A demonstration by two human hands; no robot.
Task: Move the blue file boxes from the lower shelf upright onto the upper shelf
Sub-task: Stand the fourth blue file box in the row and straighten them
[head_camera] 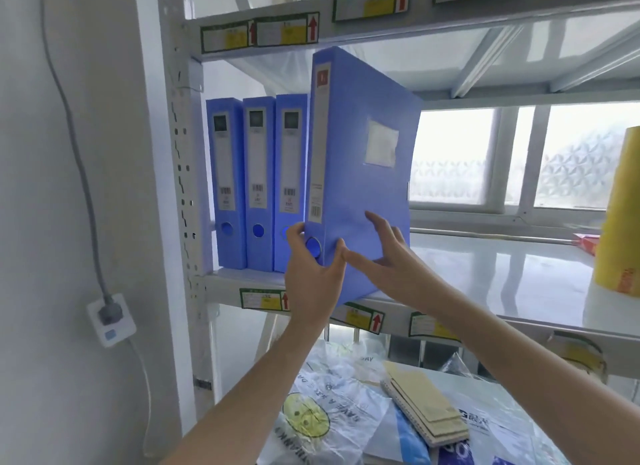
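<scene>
Three blue file boxes (258,184) stand upright side by side at the left end of the upper shelf (485,267). A fourth blue file box (360,173) is held upright, tilted slightly, with its lower corner over the shelf's front edge, just right of the three. My left hand (311,274) grips its spine near the round finger hole. My right hand (388,256) presses flat against its broad side, fingers spread.
On the lower shelf (512,395) lie plastic bags (322,412) and stacked brown notebooks (426,405). A yellow roll (620,222) stands at the upper shelf's right end. A white upright post (183,152) and a wall socket (110,317) are on the left.
</scene>
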